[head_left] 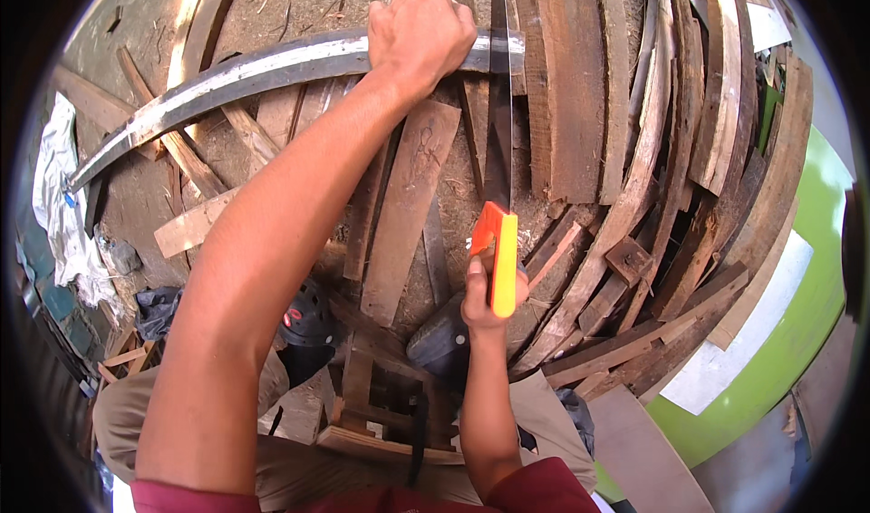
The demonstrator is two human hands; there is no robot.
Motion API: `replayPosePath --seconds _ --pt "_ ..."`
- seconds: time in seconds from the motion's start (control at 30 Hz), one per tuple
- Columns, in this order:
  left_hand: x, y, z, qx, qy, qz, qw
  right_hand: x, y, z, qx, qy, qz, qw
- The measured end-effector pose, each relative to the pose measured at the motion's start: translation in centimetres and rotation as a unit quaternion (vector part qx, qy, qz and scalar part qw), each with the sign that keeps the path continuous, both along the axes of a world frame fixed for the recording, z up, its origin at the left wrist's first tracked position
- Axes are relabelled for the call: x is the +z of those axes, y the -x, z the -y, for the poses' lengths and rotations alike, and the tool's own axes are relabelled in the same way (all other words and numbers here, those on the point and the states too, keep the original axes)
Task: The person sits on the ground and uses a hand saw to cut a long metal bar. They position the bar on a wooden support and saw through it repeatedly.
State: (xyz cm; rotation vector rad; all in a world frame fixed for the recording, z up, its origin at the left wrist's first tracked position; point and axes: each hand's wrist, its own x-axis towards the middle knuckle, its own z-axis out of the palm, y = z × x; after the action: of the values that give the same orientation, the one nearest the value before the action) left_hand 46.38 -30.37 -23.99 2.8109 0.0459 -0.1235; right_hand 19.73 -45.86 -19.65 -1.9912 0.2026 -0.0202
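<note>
My left hand point(419, 37) is closed over a long dark strip point(263, 67) with a white band along it, gripping it near its right end. The strip runs off to the far left, looking bowed in this view. In my right hand point(480, 300) is a hand saw point(501, 132), held by its orange and yellow handle. Its dark blade points away from me and crosses the strip just right of my left hand, close to the strip's end. Whether the teeth have cut into the strip, I cannot tell.
Planks point(571, 87) and rough boards point(657, 105) are heaped on the right. Under the strip lies a loose board point(412, 209). My shoes point(439, 336) flank a small wooden frame point(390, 395). A white cloth point(56, 187) is at left, a green panel point(757, 350) at right.
</note>
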Motion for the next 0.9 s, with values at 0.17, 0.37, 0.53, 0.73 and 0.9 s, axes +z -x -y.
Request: replayPosePath --seconds 0.17,0.37,0.53,0.73,0.9 --pt "0.7 -0.2 0.6 0.021 -0.006 -0.033 0.999 1.0 10.7 0.9 -0.003 0.042 0.022 0.999" --pt "-0.2 0.7 0.7 0.014 -0.002 -0.007 1.0 0.8 -5.0 -1.4 0.023 0.038 0.048 0.998" --pt "0.3 -0.1 0.2 0.002 -0.003 -0.018 1.0 0.5 -3.9 -0.8 0.025 0.06 0.011 0.998" --pt "0.2 -0.6 -0.7 0.048 0.018 0.03 0.998 3.1 4.0 0.2 0.002 -0.014 -0.03 0.999" --pt "0.3 -0.5 0.9 0.018 -0.006 -0.009 1.0 0.2 -9.2 -2.1 0.004 0.027 0.036 0.999"
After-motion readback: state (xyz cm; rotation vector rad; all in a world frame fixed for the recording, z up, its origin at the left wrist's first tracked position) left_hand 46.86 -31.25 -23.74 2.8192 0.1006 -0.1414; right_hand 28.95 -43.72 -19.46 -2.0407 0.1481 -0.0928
